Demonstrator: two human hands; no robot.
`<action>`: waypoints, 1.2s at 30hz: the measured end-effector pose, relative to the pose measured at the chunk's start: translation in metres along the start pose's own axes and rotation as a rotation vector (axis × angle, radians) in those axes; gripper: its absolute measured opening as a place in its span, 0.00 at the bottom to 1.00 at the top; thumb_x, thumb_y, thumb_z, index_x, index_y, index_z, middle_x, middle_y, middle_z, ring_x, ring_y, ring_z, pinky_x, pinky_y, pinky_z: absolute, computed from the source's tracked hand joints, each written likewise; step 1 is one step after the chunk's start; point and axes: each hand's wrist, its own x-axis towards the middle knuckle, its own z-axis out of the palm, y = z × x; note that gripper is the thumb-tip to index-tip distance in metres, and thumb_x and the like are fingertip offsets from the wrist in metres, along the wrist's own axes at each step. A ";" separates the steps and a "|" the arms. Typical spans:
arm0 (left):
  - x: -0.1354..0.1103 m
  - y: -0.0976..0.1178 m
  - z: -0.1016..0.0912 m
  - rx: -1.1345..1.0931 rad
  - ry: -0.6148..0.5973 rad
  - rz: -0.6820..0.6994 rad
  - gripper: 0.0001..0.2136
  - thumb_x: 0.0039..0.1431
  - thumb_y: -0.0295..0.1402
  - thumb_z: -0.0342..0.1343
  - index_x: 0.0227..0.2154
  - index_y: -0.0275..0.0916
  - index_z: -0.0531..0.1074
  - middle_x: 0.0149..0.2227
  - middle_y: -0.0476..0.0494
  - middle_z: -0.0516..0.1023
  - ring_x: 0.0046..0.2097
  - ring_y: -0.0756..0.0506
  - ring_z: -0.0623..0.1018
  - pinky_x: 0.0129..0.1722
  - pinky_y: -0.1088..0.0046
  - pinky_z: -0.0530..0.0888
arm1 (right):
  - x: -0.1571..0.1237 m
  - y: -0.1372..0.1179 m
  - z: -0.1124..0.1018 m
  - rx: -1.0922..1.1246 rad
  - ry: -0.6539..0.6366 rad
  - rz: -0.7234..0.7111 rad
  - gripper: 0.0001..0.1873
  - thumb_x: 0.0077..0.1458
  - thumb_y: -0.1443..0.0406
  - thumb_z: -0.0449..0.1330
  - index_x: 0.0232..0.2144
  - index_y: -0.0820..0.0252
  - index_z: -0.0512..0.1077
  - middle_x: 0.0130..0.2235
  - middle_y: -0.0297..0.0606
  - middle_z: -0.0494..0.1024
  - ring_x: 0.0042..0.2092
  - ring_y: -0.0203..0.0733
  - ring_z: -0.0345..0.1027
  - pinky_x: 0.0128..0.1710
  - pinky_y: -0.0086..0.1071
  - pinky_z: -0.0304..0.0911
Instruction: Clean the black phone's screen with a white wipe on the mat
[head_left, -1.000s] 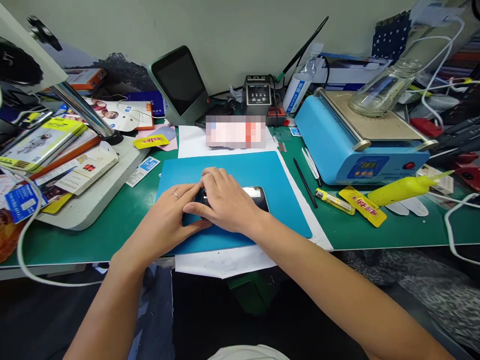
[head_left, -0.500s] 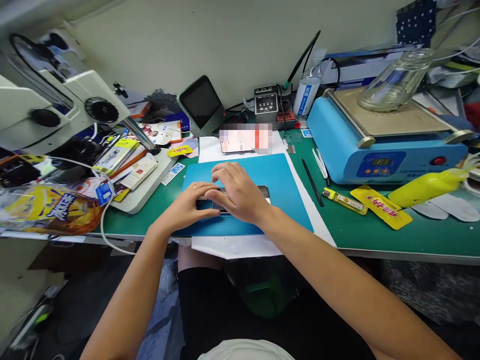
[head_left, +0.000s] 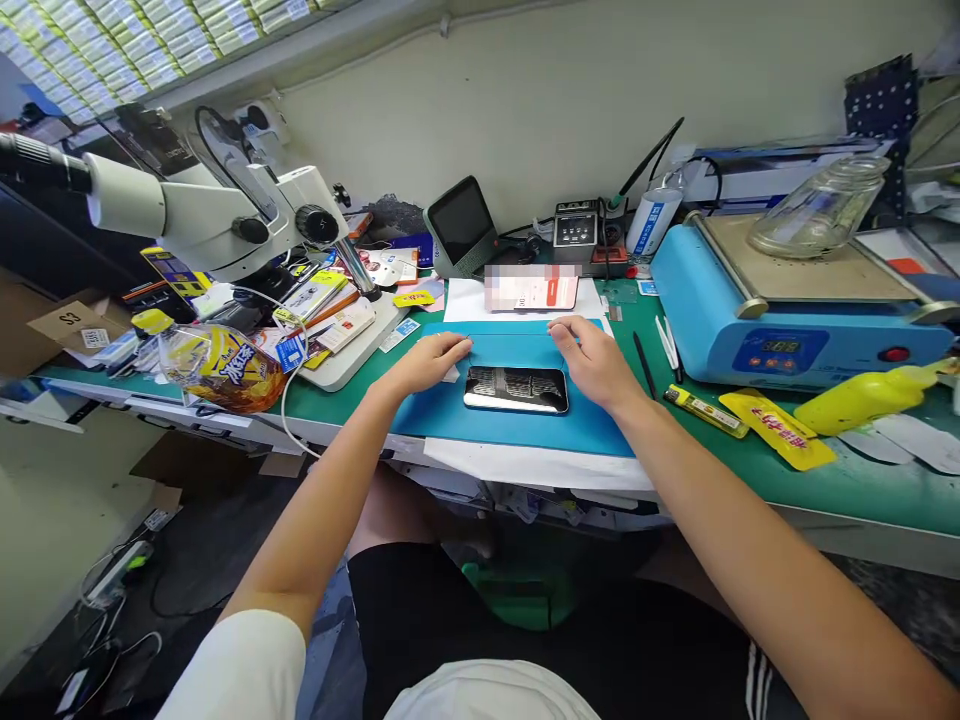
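A smartphone point(head_left: 516, 392) with a dark, glossy face lies flat on the blue mat point(head_left: 480, 428), between my hands and slightly nearer to me. My left hand point(head_left: 433, 362) is to its upper left, thumb and fingers pinched together. A small white scrap point(head_left: 451, 374) shows under that hand. To the phone's upper right is my right hand point(head_left: 594, 358), raised a little, thumb and forefinger also pinched. A faint thin line spans the gap between both fingertips; whether it is a thread or a film edge I cannot tell. Neither hand touches the phone.
Behind the mat, a second phone point(head_left: 532, 290) shows a lit screen. At right are a blue heating plate point(head_left: 772, 350) bearing a glass jar point(head_left: 817, 215), a black pen-like tool point(head_left: 645, 365) and a yellow bottle point(head_left: 862, 398). A microscope point(head_left: 225, 225) and a drink bottle point(head_left: 217, 365) stand left.
Both hands have left the phone and moved apart, one to each side, uncovering it. The view has shifted, showing more of the bench's left side.
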 end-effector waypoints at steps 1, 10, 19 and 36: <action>-0.003 -0.002 -0.001 0.007 0.026 0.004 0.21 0.73 0.48 0.46 0.52 0.41 0.78 0.55 0.40 0.81 0.55 0.38 0.79 0.55 0.63 0.75 | 0.000 0.004 0.004 -0.010 -0.005 0.010 0.35 0.65 0.35 0.45 0.43 0.54 0.75 0.46 0.46 0.82 0.50 0.55 0.74 0.50 0.47 0.67; -0.045 -0.024 0.002 0.087 0.227 0.033 0.14 0.69 0.38 0.55 0.51 0.40 0.79 0.50 0.37 0.80 0.55 0.37 0.77 0.55 0.59 0.73 | 0.011 0.017 0.014 -0.151 0.057 0.018 0.48 0.57 0.28 0.38 0.49 0.57 0.76 0.54 0.54 0.79 0.60 0.61 0.69 0.62 0.57 0.59; -0.052 -0.030 0.022 0.058 0.294 0.024 0.08 0.66 0.32 0.57 0.37 0.43 0.82 0.39 0.41 0.79 0.46 0.38 0.77 0.48 0.61 0.75 | 0.007 0.020 0.016 -0.224 0.036 0.024 0.43 0.64 0.33 0.37 0.47 0.55 0.77 0.51 0.50 0.80 0.57 0.57 0.68 0.62 0.53 0.59; -0.069 -0.025 0.022 0.018 0.291 0.107 0.09 0.69 0.38 0.57 0.37 0.44 0.82 0.40 0.43 0.82 0.43 0.41 0.79 0.46 0.66 0.73 | 0.001 0.016 0.015 -0.196 0.025 0.022 0.46 0.62 0.32 0.34 0.48 0.55 0.76 0.52 0.49 0.79 0.58 0.56 0.67 0.64 0.50 0.57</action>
